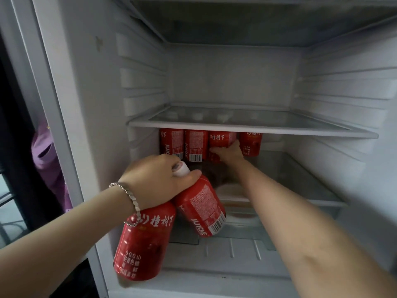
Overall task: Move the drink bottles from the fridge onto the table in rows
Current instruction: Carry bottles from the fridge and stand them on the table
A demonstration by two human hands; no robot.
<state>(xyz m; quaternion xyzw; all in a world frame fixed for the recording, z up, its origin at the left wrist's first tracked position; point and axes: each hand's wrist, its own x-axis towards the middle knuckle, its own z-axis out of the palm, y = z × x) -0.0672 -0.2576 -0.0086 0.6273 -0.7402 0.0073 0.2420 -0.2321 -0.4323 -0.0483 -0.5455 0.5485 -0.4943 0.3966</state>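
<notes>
While the left fingers (pixel 171 161) curl tight round the necks of two red drink bottles, thumb pressed just below a white cap (pixel 181 168), the left hand (pixel 156 179) holds both in front of the open fridge (pixel 90 104). Of this pair, the hanging bottle (pixel 144 241) drops almost straight down at the near left, its label of white characters facing out. The tilted bottle (pixel 202 208) leans away to the right with its barcode showing, and the two touch near their shoulders. A silver bracelet (pixel 129 196) circles that wrist. Farther in, the right fingers (pixel 214 150) wrap round the lower body of the gripped bottle (pixel 221 139), and the right hand (pixel 231 152) closes on it from the right side, forearm stretched in from the near right. This bottle is third from the left in a row of four standing upright at the far end of the lower glass shelf (pixel 300 179). The leftmost bottle (pixel 171 145) and second bottle (pixel 195 145) stand touching to its left, and the rightmost bottle (pixel 250 144) stands just beside the hand on the right. Their tops are hidden behind the rim of the upper glass shelf (pixel 236 125), with pale caps dimly visible through it. Outside the fridge at far left hangs a purple cloth (pixel 43 151).
</notes>
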